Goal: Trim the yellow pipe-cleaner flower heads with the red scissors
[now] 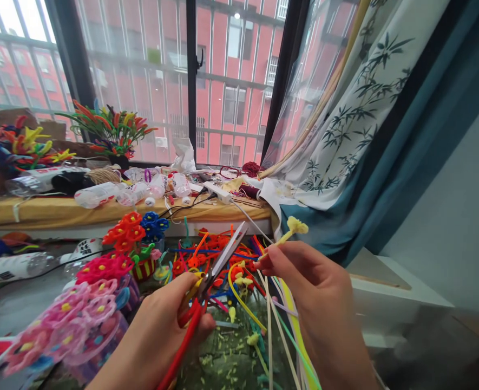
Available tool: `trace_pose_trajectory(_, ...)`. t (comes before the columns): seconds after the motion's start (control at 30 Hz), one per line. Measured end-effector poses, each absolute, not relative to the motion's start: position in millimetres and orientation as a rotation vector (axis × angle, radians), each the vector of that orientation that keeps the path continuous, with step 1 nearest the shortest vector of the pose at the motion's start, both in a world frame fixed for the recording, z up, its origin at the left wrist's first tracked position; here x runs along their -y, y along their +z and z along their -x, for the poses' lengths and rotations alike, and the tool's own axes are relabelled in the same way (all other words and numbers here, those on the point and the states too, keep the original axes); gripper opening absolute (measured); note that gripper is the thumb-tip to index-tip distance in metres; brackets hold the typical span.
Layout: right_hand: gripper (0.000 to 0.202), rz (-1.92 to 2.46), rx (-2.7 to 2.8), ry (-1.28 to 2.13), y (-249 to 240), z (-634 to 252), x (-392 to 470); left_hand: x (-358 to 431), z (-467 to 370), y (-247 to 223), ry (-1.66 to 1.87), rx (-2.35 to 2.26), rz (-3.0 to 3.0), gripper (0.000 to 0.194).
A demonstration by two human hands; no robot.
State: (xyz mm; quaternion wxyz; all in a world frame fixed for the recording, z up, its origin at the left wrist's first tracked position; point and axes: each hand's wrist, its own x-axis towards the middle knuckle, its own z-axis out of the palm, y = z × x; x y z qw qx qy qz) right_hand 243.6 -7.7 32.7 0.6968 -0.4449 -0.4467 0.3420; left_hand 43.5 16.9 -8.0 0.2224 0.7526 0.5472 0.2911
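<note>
Your left hand (164,311) has its grip wrapped around the red-and-yellow handles of metal scissors (208,283), blades pointing up and away. Your right hand's (318,290) grip pinches a fuzzy yellow pipe-cleaner flower (297,225) by its stem, its lumpy head tilting up, right of the blade tips. Those points could nick your right hand if the scissors swing across; a loose pinch could let the soft stem twist. Below, thin pale stems (269,330) might snag. Yellow fuzz (210,360) litters the green desk (233,374); leftward, looped pink chenille flowers (66,333) cluster plushly.
</note>
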Motion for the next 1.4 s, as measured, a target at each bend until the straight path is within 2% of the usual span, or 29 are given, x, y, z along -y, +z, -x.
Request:
trace_pose_trajectory(0.2,0.016,0.821,0.992,0.942,28,-233,5,-8,-48,-1,0.847,-1.445,-2.112,0.026)
trace_pose_trajectory(0.37,0.012,0.762,0.959,0.906,28,-232,6,-5,-45,10,0.974,-1.514,-2.287,0.040)
trace_pose_trajectory(0.5,0.009,0.748,0.918,0.858,27,-235,7,-2,-38,14,0.937,-1.538,-2.395,0.048)
trace_pose_trajectory(0.73,0.017,0.800,0.928,0.747,30,-241,9,-4,-35,11,0.823,-1.429,-2.452,0.044)
trace_pose_trajectory(1.23,0.016,0.803,1.045,0.729,32,-244,13,-6,-33,10,0.901,-1.358,-2.575,0.041)
trace_pose_trajectory(1.4,0.014,0.765,1.013,0.721,32,-242,11,-6,-32,9,0.777,-1.380,-2.535,0.040)
